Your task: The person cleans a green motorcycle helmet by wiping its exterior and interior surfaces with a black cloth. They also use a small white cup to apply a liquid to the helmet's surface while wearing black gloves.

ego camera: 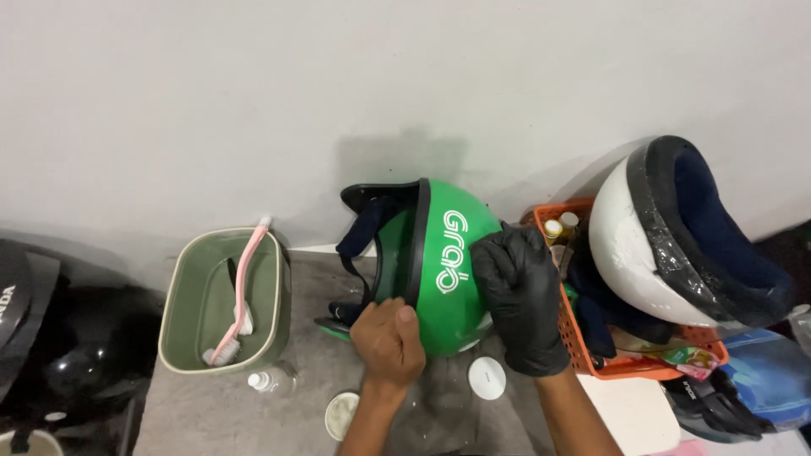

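A green helmet (452,279) with black rim trim and dark straps stands on its side on a grey table (211,414). My bare left hand (389,342) grips its lower rim near the black trim. My right hand (522,295), in a black glove, lies flat on the green shell at the right. The helmet's opening faces left, with its straps hanging down.
A green tub (182,333) at left holds a pink brush (239,295). A small clear bottle (272,381) and two round white lids (487,377) lie near the front. An orange basket (625,365) at right carries a white helmet (667,245). Dark helmets sit at far left.
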